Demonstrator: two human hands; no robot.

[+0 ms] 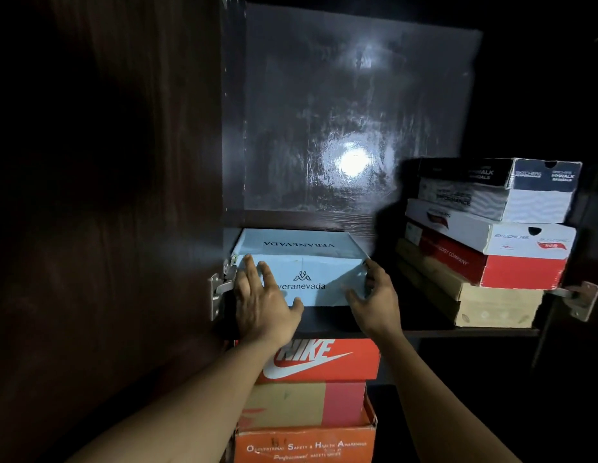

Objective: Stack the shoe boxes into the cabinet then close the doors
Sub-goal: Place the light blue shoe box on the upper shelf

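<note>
A light blue shoe box (311, 265) printed "veranevada" lies on the left of a dark cabinet shelf (424, 324). My left hand (260, 302) lies flat with straight fingers against the box's front left face. My right hand (374, 295) holds the box's front right corner, fingers curled round the edge. A stack of several shoe boxes (491, 235) stands on the same shelf at the right, with a navy and white box on top. Below the shelf sits a red Nike box (324, 360) on an orange box (304, 444).
The left cabinet door (100, 195) stands open, with a metal hinge (219, 290) right beside my left hand. A second hinge (581, 297) shows at the right edge. The glossy back panel (354, 121) reflects a light. Space above the blue box is open.
</note>
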